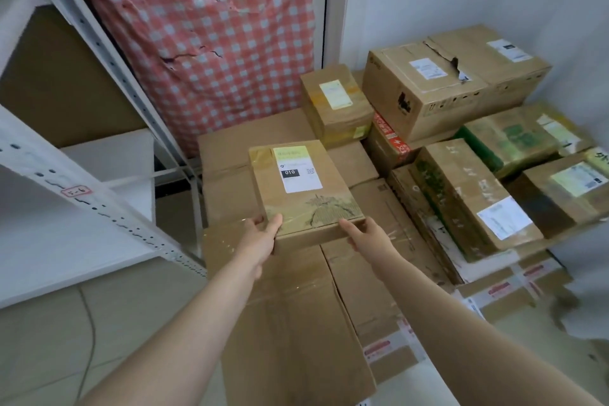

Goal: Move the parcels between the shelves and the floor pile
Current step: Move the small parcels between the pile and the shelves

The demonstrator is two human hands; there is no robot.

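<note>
**Q:** How are the two arms positioned?
**A:** Both forearms extend forward and downward, nearly straight. They converge on the flat parcel (306, 188), the left entering from the lower left and the right from the lower right.

**Q:** How is the left hand configured?
**A:** The left hand (263, 232) grips the near left corner. The thumb is laid on the top face and the fingers are curled round the left edge.

**Q:** And the right hand?
**A:** The right hand (361, 234) holds the near right corner. One digit lies along the top near edge; the remaining fingers are hidden beneath the parcel.

**Q:** Where is the parcel?
**A:** It is over the left side of the floor pile (296, 300), to the right of the white shelf unit (99, 204). Its label (298, 168), marked 010, faces up. Whether the underside rests on the carton below or is clear of it cannot be determined.

**Q:** What surrounds it?
**A:** A red checked cloth (204, 36) hangs behind the pile. Labelled cartons (454, 82) are stacked to the right.
</note>
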